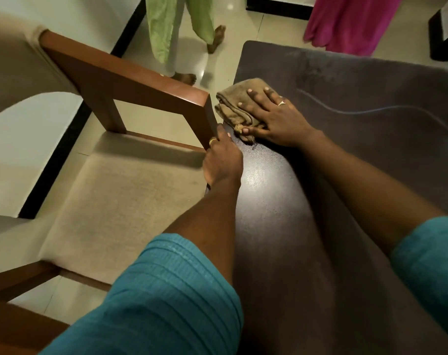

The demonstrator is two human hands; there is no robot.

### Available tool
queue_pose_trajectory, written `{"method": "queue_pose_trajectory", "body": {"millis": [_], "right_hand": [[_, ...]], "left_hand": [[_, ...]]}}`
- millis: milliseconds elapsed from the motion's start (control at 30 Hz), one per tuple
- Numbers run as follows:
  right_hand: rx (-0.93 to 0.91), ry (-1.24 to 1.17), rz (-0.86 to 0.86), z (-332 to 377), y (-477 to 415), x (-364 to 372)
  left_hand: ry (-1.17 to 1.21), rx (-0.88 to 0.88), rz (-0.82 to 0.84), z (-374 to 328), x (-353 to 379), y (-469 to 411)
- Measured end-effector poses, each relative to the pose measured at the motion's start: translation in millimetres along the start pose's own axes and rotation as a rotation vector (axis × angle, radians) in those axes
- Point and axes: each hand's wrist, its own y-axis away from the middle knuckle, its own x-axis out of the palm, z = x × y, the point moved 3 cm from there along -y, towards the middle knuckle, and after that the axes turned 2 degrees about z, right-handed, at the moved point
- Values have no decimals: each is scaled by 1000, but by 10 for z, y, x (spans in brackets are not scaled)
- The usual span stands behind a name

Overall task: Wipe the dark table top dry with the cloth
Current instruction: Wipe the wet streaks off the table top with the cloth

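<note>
The dark table top fills the right half of the view, with a hazy damp patch and a thin wet streak across its far part. A folded brown cloth lies near the table's far left edge. My right hand presses flat on the cloth, fingers spread, thumb tucked against its near fold. My left hand is closed around the table's left edge, beside the chair's armrest post.
A wooden armchair with a beige seat cushion stands tight against the table's left side. On the tiled floor beyond, a person in green trousers stands barefoot, and another in pink cloth is at the table's far end.
</note>
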Motion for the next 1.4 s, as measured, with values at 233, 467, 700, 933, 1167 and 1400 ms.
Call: {"method": "queue_pose_trajectory", "body": {"millis": [233, 467, 700, 933, 1167, 1400], "right_hand": [[253, -83, -21, -179, -601, -78], [455, -184, -17, -376, -834, -218], [706, -196, -56, -671, -668, -244], [885, -262, -92, -400, -680, -204], [549, -284, -42, -7, -881, -182], [635, -279, 9, -554, -735, -239]], "left_hand": [[-4, 2, -6, -16, -5, 12], [8, 4, -14, -24, 7, 8], [8, -3, -30, -34, -9, 4], [17, 11, -34, -25, -2, -3], [-6, 5, -31, -12, 23, -14], [2, 9, -13, -18, 8, 8]]}}
